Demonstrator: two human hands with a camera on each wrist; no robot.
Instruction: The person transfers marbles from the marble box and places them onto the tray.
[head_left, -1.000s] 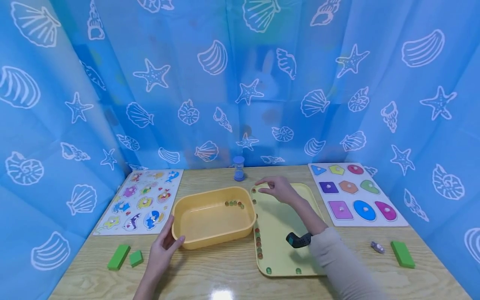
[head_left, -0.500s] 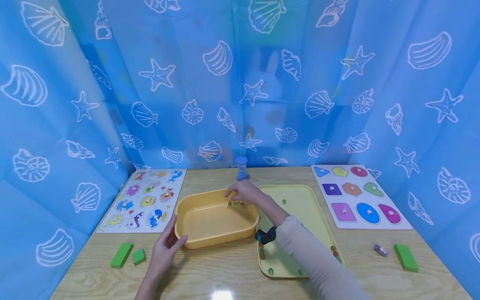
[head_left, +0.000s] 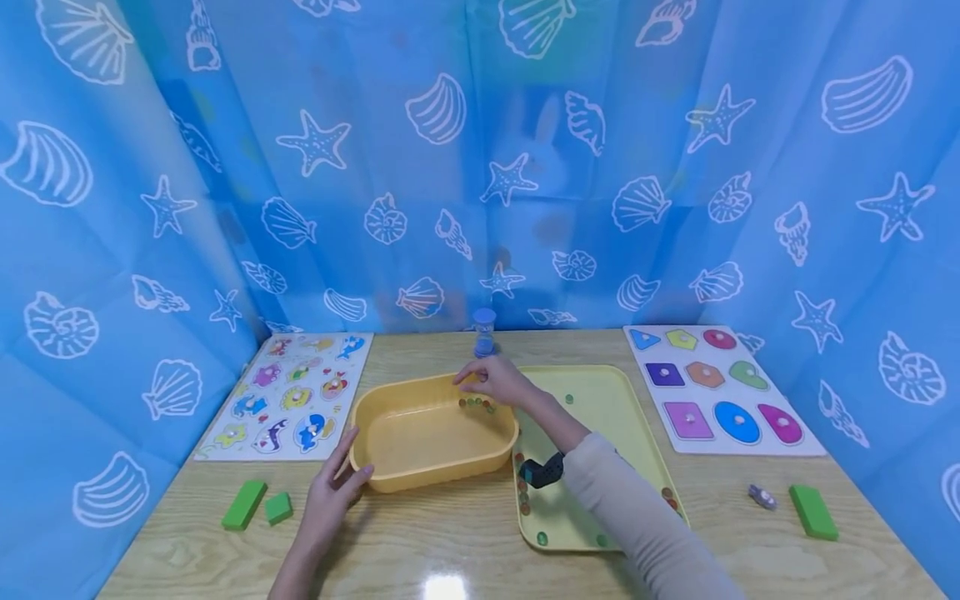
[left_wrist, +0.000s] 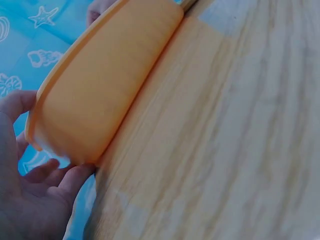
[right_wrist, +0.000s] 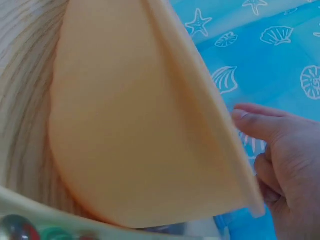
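Observation:
My left hand (head_left: pixel 328 492) grips the left end of an orange plastic basin (head_left: pixel 442 481), fingers along its end wall and thumb at the front. In the left wrist view, the fingers of that hand (left_wrist: pixel 37 195) spread from rim to base. Several red and green marbles (head_left: pixel 478 402) lie in the basin's back right corner. Over that corner is my right hand (head_left: pixel 498 381), thumb and index finger close together. The right wrist view puts this hand (right_wrist: pixel 287 150) beside the basin's rim (right_wrist: pixel 220 110); whether a marble is between its fingertips I cannot tell.
A yellow tray (head_left: pixel 581 387) with more marbles along its edges lies right of the basin, under my right forearm. Knobbed puzzle boards stand left (head_left: pixel 296 396) and right (head_left: pixel 712 387). A sand timer (head_left: pixel 484 331) is behind; green blocks (head_left: pixel 244 504) lie toward both sides.
My right hand has moved left from the tray's back left corner to above the basin's back right corner, hardly shifting in the last half second. The left hand stays on the basin.

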